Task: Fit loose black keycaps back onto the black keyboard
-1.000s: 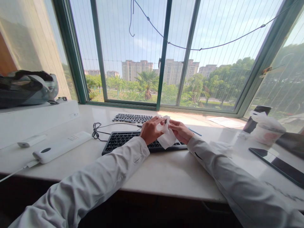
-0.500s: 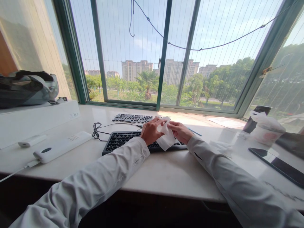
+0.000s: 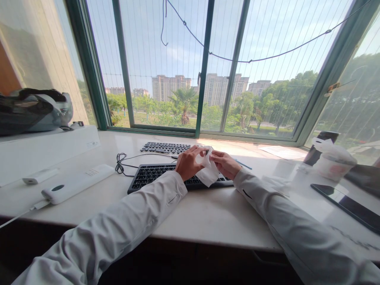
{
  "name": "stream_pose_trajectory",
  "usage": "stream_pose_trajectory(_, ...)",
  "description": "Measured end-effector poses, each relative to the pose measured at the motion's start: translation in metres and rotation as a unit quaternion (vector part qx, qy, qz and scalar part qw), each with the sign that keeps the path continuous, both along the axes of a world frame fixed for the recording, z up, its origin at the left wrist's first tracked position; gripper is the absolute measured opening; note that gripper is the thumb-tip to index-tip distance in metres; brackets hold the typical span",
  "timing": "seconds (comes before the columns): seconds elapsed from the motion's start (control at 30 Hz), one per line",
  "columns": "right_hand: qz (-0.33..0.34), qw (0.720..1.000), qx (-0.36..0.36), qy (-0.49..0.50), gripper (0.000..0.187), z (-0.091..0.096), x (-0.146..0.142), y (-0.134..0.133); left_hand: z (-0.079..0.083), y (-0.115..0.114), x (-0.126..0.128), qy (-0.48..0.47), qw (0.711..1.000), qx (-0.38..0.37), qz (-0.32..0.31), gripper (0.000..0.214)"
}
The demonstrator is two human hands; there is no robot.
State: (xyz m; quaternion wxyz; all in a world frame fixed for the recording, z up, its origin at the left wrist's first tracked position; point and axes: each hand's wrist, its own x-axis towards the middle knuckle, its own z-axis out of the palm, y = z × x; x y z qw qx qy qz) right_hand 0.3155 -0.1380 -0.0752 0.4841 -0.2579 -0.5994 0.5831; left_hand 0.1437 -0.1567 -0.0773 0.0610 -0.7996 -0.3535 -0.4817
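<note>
Both hands are gripping a white wipe (image 3: 208, 171), the left hand (image 3: 187, 163) and right hand (image 3: 225, 163) pinching it together just above the near keyboard (image 3: 154, 176) on the pale counter (image 3: 208, 215).

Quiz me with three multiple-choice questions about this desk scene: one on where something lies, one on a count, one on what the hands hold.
1. Where does the phone lie?
A. right side of the desk
B. on the keyboard
C. left of the box

2. How many keyboards are on the desk?
A. one
B. two
C. four

3. The white wipe is:
A. flat on the desk
B. held between both hands
C. draped over the cup

Key: 1 A, it lies at far right; 2 B, near keyboard, far keyboard; 3 B, left hand and right hand pinch it.
</note>
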Motion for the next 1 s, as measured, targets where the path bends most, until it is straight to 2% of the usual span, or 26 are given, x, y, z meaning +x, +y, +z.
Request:
stream_pose_trajectory(0.13,-0.099,0.993,-0.036,-0.052,0.037,-0.0033,-0.002,0.0015,-0.0017,0.0023,0.0008,0.021,1.0,-0.008,0.0,0.04)
stream_pose_trajectory(0.2,-0.119,0.99,-0.04,-0.061,0.039,-0.004,-0.0023,0.0018,-0.002,0.0028,0.001,0.02,1.0,-0.008,0.009,0.039)
stream_pose_trajectory(0.43,-0.017,1.0,-0.016,0.001,0.03,0.0002,-0.0026,-0.0017,-0.0008,0.0013,0.0001,-0.01,1.0,-0.01,0.026,0.036)
stream_pose_trajectory(0.5,-0.023,1.0,-0.021,0.004,0.031,0.0001,-0.0035,-0.0021,-0.0007,0.001,0.0004,-0.01,1.0,-0.01,0.024,0.036)
stream_pose_trajectory(0.63,-0.098,0.993,-0.058,-0.034,0.036,-0.0029,-0.0058,-0.0008,-0.0014,0.0005,0.0012,0.013,1.0,-0.02,0.018,0.041)
stream_pose_trajectory(0.7,-0.108,0.992,-0.057,-0.042,0.037,-0.0038,-0.0065,-0.0006,-0.0017,0.0005,0.0014,0.013,0.999,-0.023,0.025,0.04)
stream_pose_trajectory(0.83,-0.06,0.998,-0.028,-0.02,0.033,-0.0016,-0.0064,-0.0026,-0.0016,0.001,0.0005,-0.004,0.999,-0.015,0.03,0.035)
stream_pose_trajectory(1.0,-0.009,0.999,-0.039,-0.004,0.034,0.0026,-0.0038,-0.004,0.0004,0.0006,-0.0002,-0.022,0.999,-0.009,0.029,0.037)
